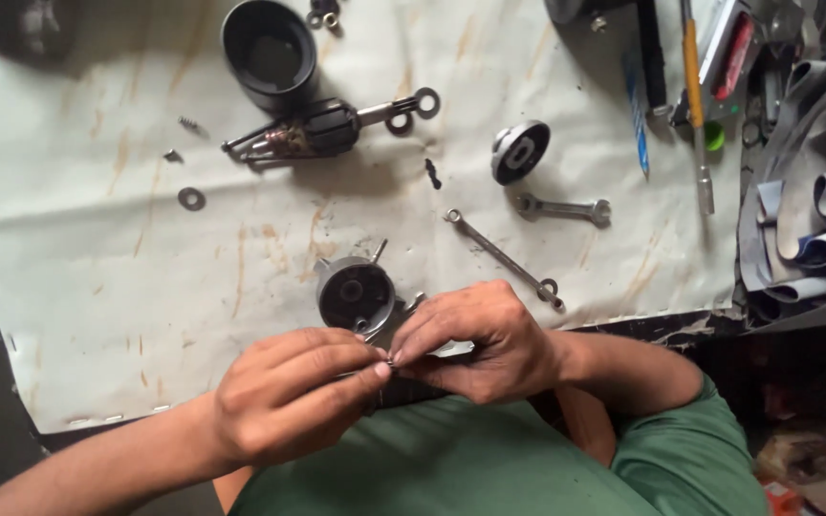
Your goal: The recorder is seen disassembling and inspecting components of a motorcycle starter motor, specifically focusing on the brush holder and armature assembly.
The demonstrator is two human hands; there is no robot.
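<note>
Fingertips of my left hand [284, 397] and right hand [475, 339] meet, both pinching one tiny metal part [390, 360], just below the round grey housing [356, 296]. Long spanner [504, 258] lies right of the housing.

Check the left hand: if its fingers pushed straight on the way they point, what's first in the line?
The left hand points right, fingertips pinched on a tiny metal part. Straight on, it meets the right hand's fingertips first; they already touch at that part. Depth looks level, though one view can't confirm it.

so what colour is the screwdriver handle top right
Orange or amber, on the screwdriver lying at the top right; seen in the head view.
</note>
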